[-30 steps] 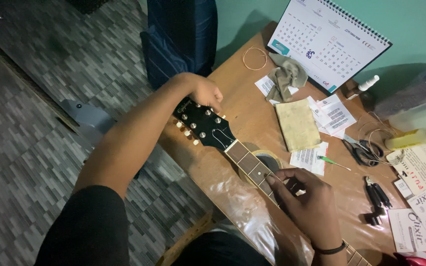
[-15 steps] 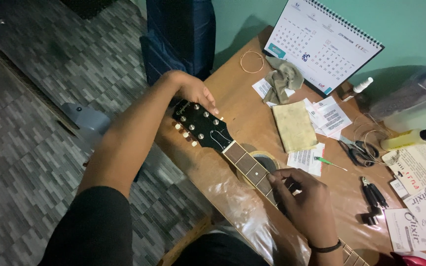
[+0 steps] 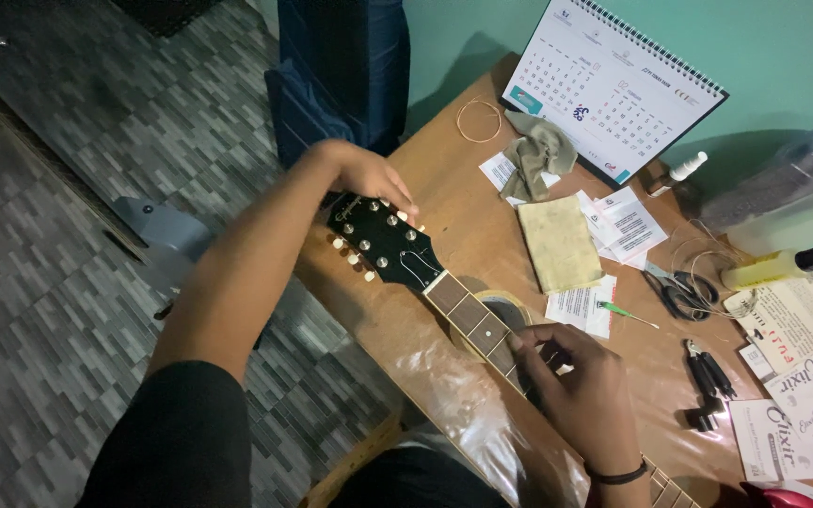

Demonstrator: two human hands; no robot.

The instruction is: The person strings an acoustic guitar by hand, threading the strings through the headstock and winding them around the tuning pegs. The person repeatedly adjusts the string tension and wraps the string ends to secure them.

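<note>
Two hands on one guitar [image 3: 444, 296], lying diagonally mid-frame on the tabletop [image 3: 454, 202]. Right hand [image 3: 581, 386], lower centre, fingers curled pressing the neck to steady it. Left hand [image 3: 369, 179], farther up, pinches a tuning peg at the headstock [image 3: 383, 245].

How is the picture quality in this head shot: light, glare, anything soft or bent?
Head view: dim, cool light; the calendar throws a dark shadow on the green wall. Soft glare on the plastic sheet under the guitar neck. The left hand at the headstock looks slightly soft; the right hand is dark. Floor lines bend toward the edges.
</note>
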